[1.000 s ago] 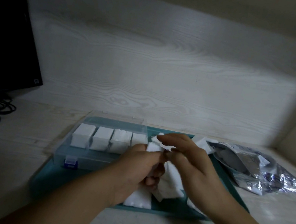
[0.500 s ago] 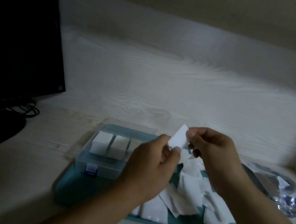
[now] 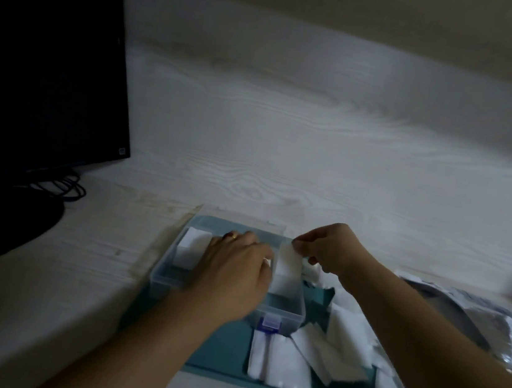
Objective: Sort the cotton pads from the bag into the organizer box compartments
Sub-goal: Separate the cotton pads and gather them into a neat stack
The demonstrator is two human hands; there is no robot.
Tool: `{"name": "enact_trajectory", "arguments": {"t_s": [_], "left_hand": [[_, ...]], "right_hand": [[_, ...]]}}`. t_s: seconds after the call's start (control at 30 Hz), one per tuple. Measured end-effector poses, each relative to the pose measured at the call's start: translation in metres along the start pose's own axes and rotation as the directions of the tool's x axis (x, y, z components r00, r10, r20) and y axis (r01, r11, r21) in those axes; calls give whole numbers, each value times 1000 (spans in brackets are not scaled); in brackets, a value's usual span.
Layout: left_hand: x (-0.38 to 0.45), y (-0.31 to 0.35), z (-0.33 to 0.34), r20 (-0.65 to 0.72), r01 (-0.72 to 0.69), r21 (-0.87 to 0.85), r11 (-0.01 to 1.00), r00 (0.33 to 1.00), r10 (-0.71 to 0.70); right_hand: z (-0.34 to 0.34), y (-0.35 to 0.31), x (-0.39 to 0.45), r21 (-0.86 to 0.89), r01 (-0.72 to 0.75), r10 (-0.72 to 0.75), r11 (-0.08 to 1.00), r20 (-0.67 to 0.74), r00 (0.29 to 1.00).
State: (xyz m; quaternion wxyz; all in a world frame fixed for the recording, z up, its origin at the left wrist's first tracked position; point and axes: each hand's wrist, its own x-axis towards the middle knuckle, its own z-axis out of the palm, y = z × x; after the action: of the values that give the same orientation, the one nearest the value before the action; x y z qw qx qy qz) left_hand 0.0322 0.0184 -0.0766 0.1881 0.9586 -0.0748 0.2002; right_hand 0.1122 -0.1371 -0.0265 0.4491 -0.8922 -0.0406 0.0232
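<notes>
Nearby, monitor [image 3: 43, 68] and cables [image 3: 63, 189] flank the organizer box [image 3: 284, 316].

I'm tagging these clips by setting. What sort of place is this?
Probably a home or office desk: a dark monitor with cables stands on a pale wood-grain desktop, set against a matching back panel.

Dim, cool light, brightest on the pale wood-grain back panel [image 3: 321, 131] from 12 to 3 o'clock. Matching light wood desktop [image 3: 21, 309] below. Beige surface [image 3: 338, 6] overhead at 12. Dark monitor [image 3: 44, 61] at 10 o'clock; black cables [image 3: 63, 189] looped behind its base [image 3: 0, 225].
</notes>
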Motion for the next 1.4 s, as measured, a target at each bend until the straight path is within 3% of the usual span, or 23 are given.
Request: {"name": "enact_trajectory", "arguments": {"t_s": [0.37, 0.57, 0.67, 0.9, 0.97, 1.1, 1.2, 1.4], "left_hand": [[1, -2, 3, 75, 6, 45, 999, 997, -9], [2, -1, 4, 102, -9, 54, 998, 995, 3], [1, -4, 5, 137, -26, 40, 999, 990, 20], [0, -4, 5, 143, -60, 44, 997, 988, 53], [-1, -2, 3, 142, -111, 82, 990, 985, 99], [-5, 5, 1, 228, -172, 127, 977, 964, 140], [-6, 7, 4, 275, -175, 107, 979, 951, 140], [-6, 9, 2, 116, -234, 117, 965, 968, 221]], "right_hand": [[21, 20, 7, -70, 117, -124, 991, -106, 987], [30, 27, 8, -191, 133, -156, 973, -112, 981], [30, 32, 5, -221, 167, -210, 961, -186, 960], [-6, 29, -13, 30, 337, -295, 941, -413, 862], [-23, 36, -25, 4, 333, -310, 943, -354, 882], [-53, 63, -57, -263, 253, -286, 931, -97, 953], [-63, 83, -72, -385, 203, -232, 900, -31, 972], [-68, 83, -88, -544, 280, -210, 791, 189, 959]]}}
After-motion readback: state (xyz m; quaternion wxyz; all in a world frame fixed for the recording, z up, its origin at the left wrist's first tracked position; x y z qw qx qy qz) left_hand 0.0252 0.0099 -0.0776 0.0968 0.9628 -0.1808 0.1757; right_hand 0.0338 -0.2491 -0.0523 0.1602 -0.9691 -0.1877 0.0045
